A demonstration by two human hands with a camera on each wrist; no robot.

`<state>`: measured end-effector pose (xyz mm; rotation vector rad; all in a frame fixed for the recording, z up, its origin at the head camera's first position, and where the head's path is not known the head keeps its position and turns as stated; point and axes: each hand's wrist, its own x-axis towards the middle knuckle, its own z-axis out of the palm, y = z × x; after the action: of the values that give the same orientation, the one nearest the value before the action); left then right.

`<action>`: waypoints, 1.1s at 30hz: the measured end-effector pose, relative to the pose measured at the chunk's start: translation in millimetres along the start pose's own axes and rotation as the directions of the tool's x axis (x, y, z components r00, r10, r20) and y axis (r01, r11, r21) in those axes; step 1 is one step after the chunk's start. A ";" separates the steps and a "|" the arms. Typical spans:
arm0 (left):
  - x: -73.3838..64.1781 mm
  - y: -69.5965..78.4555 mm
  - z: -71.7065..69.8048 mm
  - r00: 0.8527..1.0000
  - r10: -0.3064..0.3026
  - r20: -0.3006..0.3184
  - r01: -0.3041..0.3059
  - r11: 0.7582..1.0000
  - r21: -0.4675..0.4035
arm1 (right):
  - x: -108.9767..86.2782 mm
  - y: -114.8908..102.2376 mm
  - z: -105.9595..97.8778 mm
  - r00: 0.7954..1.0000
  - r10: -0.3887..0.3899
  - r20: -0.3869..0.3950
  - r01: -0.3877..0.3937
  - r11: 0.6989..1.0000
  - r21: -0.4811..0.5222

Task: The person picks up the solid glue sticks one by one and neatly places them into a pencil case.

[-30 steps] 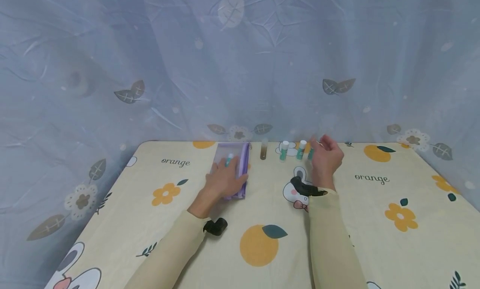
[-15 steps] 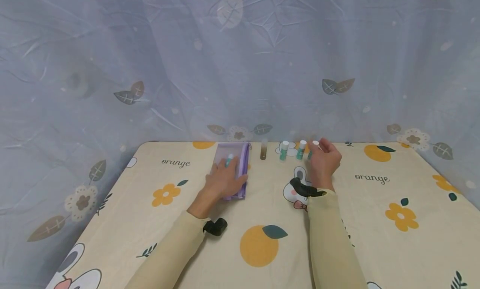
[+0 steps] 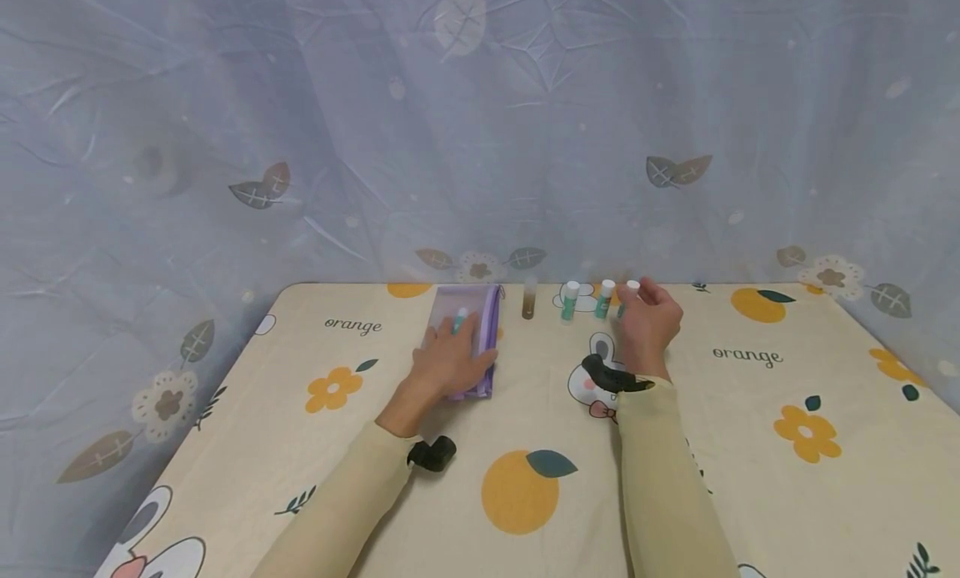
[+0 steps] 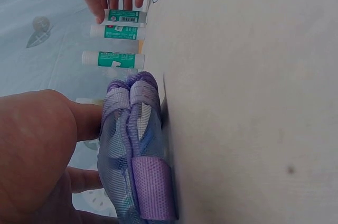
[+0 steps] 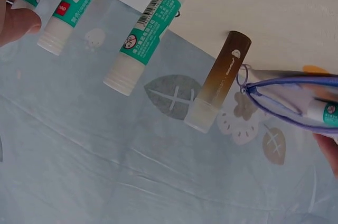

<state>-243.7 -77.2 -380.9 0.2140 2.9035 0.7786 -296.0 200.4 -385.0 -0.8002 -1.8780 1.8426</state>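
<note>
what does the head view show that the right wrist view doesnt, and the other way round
Only the head view: both sleeves, the black wrist bands and the printed word "orange" on the cloth.

Only the right wrist view: a readable close-up of packaging, with a barcode on one label and a white emblem on the brown tube.

Both: three glue sticks in a row, the brown tube between them and the purple-edged pouch, and parts of the left hand and right hand.
</note>
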 end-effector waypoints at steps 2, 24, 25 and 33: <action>0.0 -0.2 0.2 1.000 0.001 0.000 -0.001 1.000 0.003 | 1.1 0.5 0.1 1.000 0.007 0.004 -0.007 1.000 0.000; -0.1 -1.7 -0.1 1.000 -0.003 0.004 0.003 1.000 -0.009 | 2.3 4.9 -0.9 0.999 0.032 -0.010 -0.032 0.999 0.008; 0.0 -1.7 -0.1 1.000 -0.005 0.005 0.005 1.000 -0.006 | 2.3 5.3 -0.9 1.000 0.029 -0.007 -0.029 1.000 0.005; -0.1 -1.9 -0.5 1.000 0.003 0.009 -0.003 1.000 0.005 | 3.6 7.5 -1.1 0.999 0.045 -0.014 -0.045 0.999 0.004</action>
<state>-243.9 -79.1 -381.4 0.2218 2.8976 0.7684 -297.1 203.4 -392.8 -0.8586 -1.8613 1.8617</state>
